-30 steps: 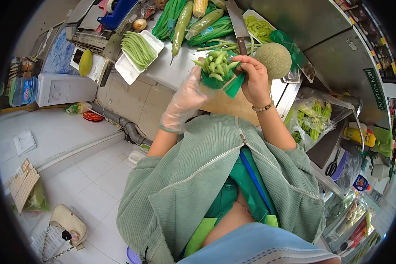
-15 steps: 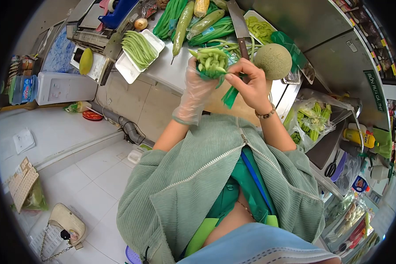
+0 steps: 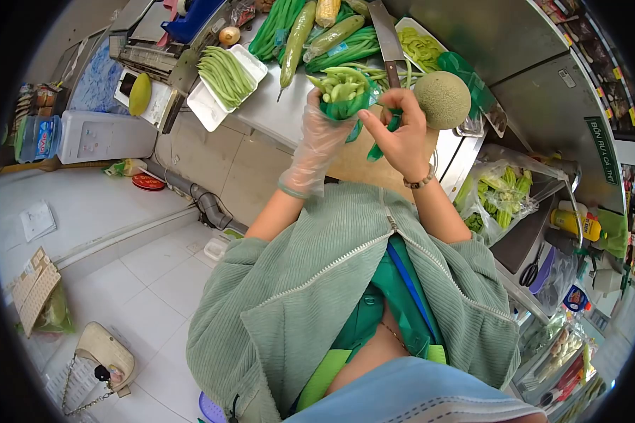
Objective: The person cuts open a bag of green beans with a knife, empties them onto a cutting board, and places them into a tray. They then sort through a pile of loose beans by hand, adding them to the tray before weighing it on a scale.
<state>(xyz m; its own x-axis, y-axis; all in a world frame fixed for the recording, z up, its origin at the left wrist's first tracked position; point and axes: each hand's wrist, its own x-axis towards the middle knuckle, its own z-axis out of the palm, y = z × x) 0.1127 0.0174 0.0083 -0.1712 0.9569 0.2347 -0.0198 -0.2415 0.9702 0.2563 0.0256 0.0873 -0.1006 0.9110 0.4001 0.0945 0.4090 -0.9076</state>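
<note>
In a clear plastic glove, my left hand (image 3: 313,141) is closed around an upright bundle of green beans (image 3: 346,90), their tips pointing up at me. A green plastic strip (image 3: 347,109) passes around the front of the bundle. My bare right hand (image 3: 406,134) pinches the strip's loose part between thumb and fingers, just right of the beans. A netted melon (image 3: 442,100) stands right beside my right hand. Behind it lies a large knife (image 3: 386,35), handle toward me.
A white foam tray (image 3: 245,65) holds more green beans (image 3: 226,76) at left. Long gourds (image 3: 298,42), wrapped greens and corn (image 3: 327,12) lie at the back. A tray of sliced green vegetable (image 3: 420,48) is at back right. Bagged greens (image 3: 502,197) sit by the sink at right.
The green strip now covers more of the bundle's front, and its hanging end is smaller. My right hand has shifted slightly right and turned, still holding the strip.
</note>
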